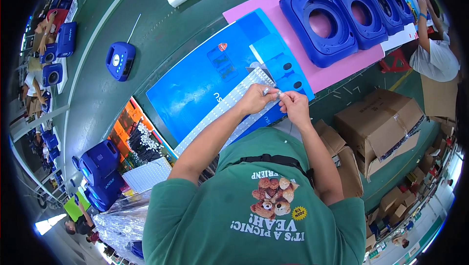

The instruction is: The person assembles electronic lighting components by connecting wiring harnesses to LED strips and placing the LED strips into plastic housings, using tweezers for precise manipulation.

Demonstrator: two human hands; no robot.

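Observation:
My left hand (256, 98) and my right hand (296, 109) meet fingertip to fingertip above the near edge of the table. Both are closed in a pinch around a small whitish piece (278, 93), too small to make out its kind. Under my left hand and forearm lies a long white strip (227, 103) with rows of small dots. It rests on a blue printed sheet (183, 91). A second dotted strip (247, 124) shows beside my left forearm, partly hidden by it. Close beyond my hands is a blue piece with dark ovals (288, 72).
Several blue speaker housings (318, 45) with round openings stand on a pink sheet (266, 4) at the far right. A blue speaker with an antenna (120, 61) stands at left. White-tipped wires (145, 140) lie left of my arm. Open cardboard boxes (376, 118) sit right.

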